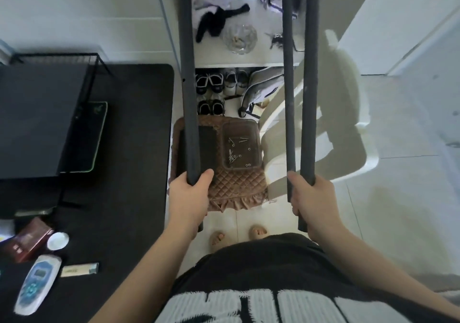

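Observation:
I hold a dark piece of furniture by its long grey legs, which run up and away from me to the top of the view. My left hand (pixel 190 198) grips the left leg (pixel 189 79) near its lower end. My right hand (pixel 312 198) grips the right leg (pixel 309 79). A third leg (pixel 288 86) runs just left of my right hand. Below the legs lies a brown quilted cushion (pixel 236 186) with a clear tray (pixel 241 146) of screws and washers on it.
A black desk (pixel 129 128) stands on the left with a black box (pixel 37 118), a remote (pixel 37 283) and small packets. A white plastic chair (pixel 348 153) stands on the right. Shoes (pixel 219 83) and a white shelf (pixel 246 54) lie ahead.

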A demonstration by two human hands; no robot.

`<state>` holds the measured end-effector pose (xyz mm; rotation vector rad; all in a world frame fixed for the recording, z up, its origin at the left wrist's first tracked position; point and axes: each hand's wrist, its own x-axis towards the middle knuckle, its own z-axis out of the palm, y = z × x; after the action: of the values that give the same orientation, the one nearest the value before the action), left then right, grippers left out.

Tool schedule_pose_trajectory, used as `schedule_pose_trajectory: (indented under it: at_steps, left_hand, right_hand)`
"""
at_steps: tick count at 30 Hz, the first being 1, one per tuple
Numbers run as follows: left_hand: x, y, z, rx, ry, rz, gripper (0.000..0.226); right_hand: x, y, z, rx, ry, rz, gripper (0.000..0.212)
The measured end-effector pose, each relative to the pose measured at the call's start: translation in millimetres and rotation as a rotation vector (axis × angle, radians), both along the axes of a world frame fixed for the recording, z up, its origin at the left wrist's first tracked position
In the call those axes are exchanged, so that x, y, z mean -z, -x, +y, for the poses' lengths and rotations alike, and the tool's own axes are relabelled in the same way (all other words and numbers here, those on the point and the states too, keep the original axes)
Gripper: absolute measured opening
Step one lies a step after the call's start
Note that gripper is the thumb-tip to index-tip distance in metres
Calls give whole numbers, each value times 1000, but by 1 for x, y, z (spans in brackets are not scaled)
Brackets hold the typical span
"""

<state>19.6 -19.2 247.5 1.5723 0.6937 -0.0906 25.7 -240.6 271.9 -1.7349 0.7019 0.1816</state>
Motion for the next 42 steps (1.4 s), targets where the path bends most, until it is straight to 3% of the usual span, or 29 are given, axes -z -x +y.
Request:
schedule_pose_trajectory:
  at_steps: [2, 7, 14, 20, 23, 32, 42]
  left_hand:
    - [-17, -3, -3, 12, 3, -71, 44]
    - [-63, -23, -9, 80, -2, -263, 38]
    - [-120, -75, -58, 182, 30, -487, 32]
    - [-149, -105, -137, 317, 73, -591, 53]
    - [-154, -108, -190, 415, 104, -620, 48]
    - [-133, -102, -415, 644, 46, -570, 56]
    - [-68, -82, -640, 965, -96, -162, 34]
  right_hand:
    - [-17, 0, 1, 15, -14, -72, 28]
    - [-52, -9, 0, 94, -56, -233, 44]
    - [-109, -33, -30, 235, -87, -502, 40]
    - [-138, -32, -98, 391, -52, -532, 33]
    - [-140, -25, -145, 466, -38, -550, 22]
    - [-108, 19, -349, 689, -9, -544, 31]
    - [-31, 80, -544, 892, 23, -211, 18]
